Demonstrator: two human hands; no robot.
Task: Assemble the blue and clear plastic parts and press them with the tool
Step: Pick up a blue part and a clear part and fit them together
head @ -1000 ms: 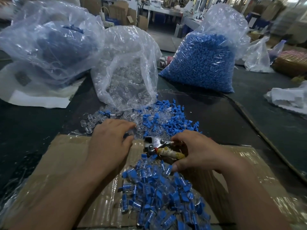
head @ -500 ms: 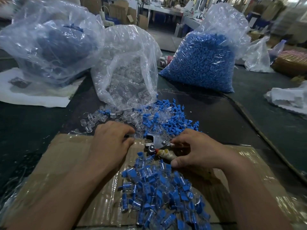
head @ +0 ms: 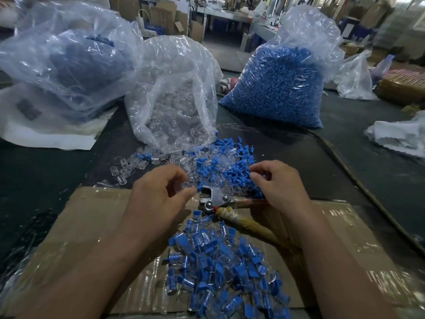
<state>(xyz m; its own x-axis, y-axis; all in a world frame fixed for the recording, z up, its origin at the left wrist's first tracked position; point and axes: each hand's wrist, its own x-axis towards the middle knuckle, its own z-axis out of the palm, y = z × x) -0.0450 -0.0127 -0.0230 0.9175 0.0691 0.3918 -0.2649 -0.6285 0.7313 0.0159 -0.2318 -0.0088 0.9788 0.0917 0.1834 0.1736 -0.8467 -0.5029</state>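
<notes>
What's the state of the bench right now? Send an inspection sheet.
Surface: dark table, taped cardboard sheet in front.
Job's things: loose blue and clear parts by the open clear-parts bag; blue-parts bag behind; assembled pile on the cardboard; pressing tool lying between the hands.
Clutter: third bag and white sheet far left; crumpled white plastic right.
Hands: left hand pinches a clear part; right hand curled at the loose parts, hold unclear.
Cables: nothing seen.
Surroundings: cardboard boxes and benches behind.
</notes>
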